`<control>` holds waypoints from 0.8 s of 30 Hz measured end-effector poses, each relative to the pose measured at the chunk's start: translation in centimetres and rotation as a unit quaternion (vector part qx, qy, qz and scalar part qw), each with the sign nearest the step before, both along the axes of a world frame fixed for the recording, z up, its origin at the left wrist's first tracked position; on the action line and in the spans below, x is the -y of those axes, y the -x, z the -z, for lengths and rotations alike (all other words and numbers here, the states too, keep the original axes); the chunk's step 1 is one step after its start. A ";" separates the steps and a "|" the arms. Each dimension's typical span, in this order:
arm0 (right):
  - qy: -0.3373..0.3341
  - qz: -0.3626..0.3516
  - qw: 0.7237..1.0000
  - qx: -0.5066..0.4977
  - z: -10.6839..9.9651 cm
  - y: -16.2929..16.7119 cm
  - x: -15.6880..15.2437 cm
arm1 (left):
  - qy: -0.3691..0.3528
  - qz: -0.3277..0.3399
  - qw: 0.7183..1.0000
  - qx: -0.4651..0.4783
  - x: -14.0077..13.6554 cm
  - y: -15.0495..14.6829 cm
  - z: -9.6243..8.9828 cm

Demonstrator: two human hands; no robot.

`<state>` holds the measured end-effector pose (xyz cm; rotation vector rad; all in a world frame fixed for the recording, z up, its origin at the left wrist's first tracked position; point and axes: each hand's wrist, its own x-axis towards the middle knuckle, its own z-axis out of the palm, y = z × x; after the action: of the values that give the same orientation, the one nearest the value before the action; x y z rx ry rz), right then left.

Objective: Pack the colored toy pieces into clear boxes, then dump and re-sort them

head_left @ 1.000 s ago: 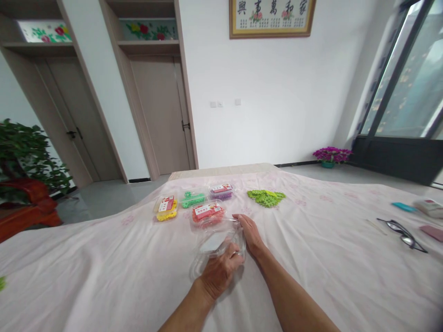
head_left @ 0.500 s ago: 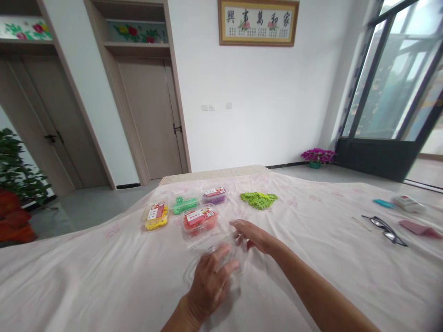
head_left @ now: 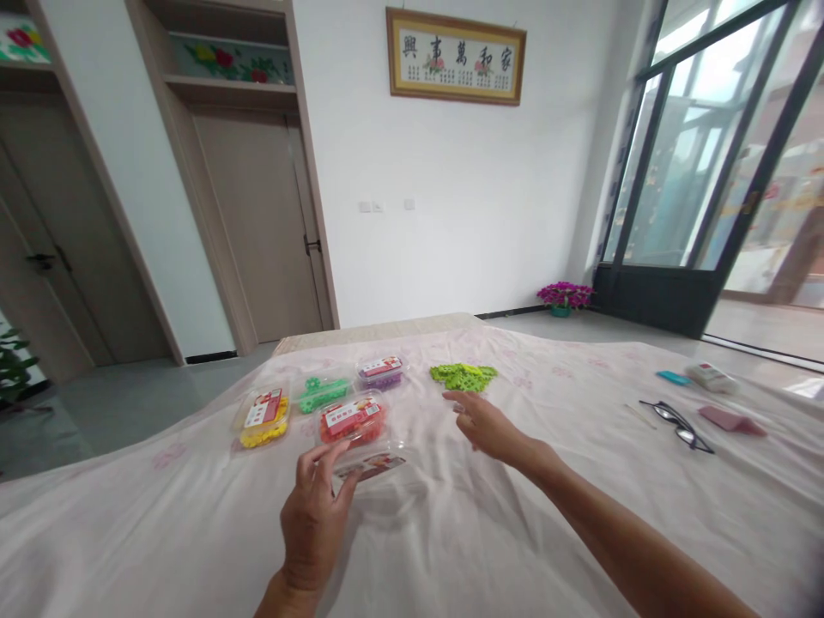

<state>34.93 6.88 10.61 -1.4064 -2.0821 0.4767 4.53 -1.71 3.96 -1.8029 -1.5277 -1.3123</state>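
So the clear plastic container [head_left: 377, 466] is on the near side of the red tub [head_left: 351, 418], with a printed label showing through it. It's tough to tell if the two touch, or whether this is a whole box or just a lid, since it's see-through and looks tipped up a bit. The left hand [head_left: 314, 511] has it by the near left end, thumb and fingers pinching the edge. Probably a light edge hold because thin plastic like that would buckle under a full squeeze.

The right hand [head_left: 487, 427] hangs over the cloth, fingers loosely curled and a bit apart, nothing visible in them. It's nearest to the loose pile of lime-green pieces [head_left: 463, 376], just beyond the fingertips.

Around the red tub sit the yellow tub [head_left: 263, 421], green tub [head_left: 324, 391] and purple tub [head_left: 381, 372], bunched to the left. One color per tub, so my guess is they're grouped to stay sorted and leave elbow room up front.

The worktop [head_left: 438, 549] has a wrinkled pale pink cloth over it. Way off right are the glasses [head_left: 675, 425] and a pink case [head_left: 732, 421], likely parked there out of the way.
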 end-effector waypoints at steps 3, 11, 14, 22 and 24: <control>-0.086 0.114 0.990 -0.003 0.0 -3.7 -3.2 | 0.023 -0.015 0.997 0.078 -0.1 0.9 0.2; -0.182 0.444 0.877 0.037 2.6 -15.0 -10.8 | 0.167 -0.004 0.912 0.375 -1.5 2.3 2.4; -0.149 0.455 0.875 0.077 4.5 -16.1 -12.6 | 0.191 0.048 0.889 0.414 -1.6 2.1 2.3; -0.112 0.362 0.918 0.118 6.5 -11.6 -18.0 | 0.222 0.097 0.857 0.455 -2.2 2.0 2.4; -0.107 0.326 0.932 0.118 6.4 -10.2 -19.3 | 0.220 0.101 0.855 0.459 -2.4 2.1 2.5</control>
<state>45.17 26.14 4.19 -1.9614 -1.6212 -0.1952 2.43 0.71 1.51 -1.6777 -2.3145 -2.2928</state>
